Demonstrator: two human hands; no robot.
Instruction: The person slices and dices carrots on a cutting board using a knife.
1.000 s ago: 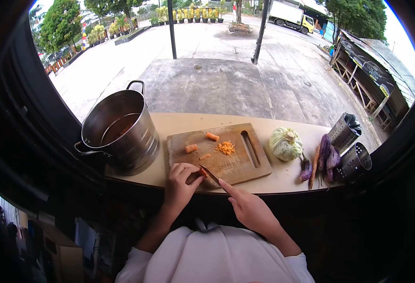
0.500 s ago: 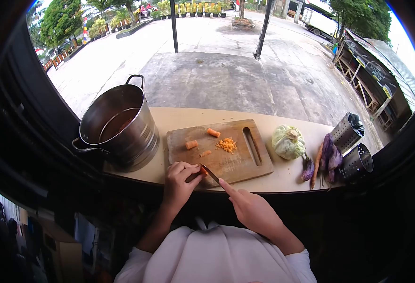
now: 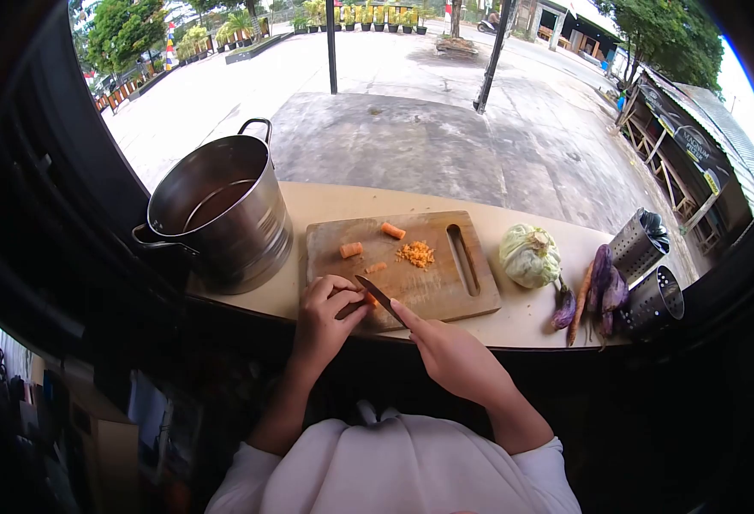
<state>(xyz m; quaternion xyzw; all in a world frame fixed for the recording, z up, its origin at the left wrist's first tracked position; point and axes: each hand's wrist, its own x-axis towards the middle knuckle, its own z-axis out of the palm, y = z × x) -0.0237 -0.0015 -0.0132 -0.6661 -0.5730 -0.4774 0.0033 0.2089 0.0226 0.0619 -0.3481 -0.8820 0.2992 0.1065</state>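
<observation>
My left hand (image 3: 330,310) pinches a small carrot piece (image 3: 371,299) against the near edge of the wooden cutting board (image 3: 437,301). Gripped by its handle, a knife (image 3: 378,295) is in my right hand (image 3: 445,347), its blade slanting up and left over the carrot by my left fingertips. The knife handle is mostly hidden in the fist. Farther up the board are a carrot chunk (image 3: 352,250), another carrot chunk (image 3: 393,230), a thin carrot bit (image 3: 376,268) and a little heap of chopped carrot (image 3: 415,254).
A large metal pot (image 3: 223,218) with reddish-brown contents stands left of the board. To the right lie a cabbage (image 3: 529,255), purple eggplants (image 3: 601,278) and a whole carrot (image 3: 580,304). Two perforated metal holders (image 3: 658,300) sit at the counter's (image 3: 308,199) right end.
The knife blade has lifted a little and its tip has shifted left above the carrot. My left hand stays at the carrot. The whole view has tilted slightly.
</observation>
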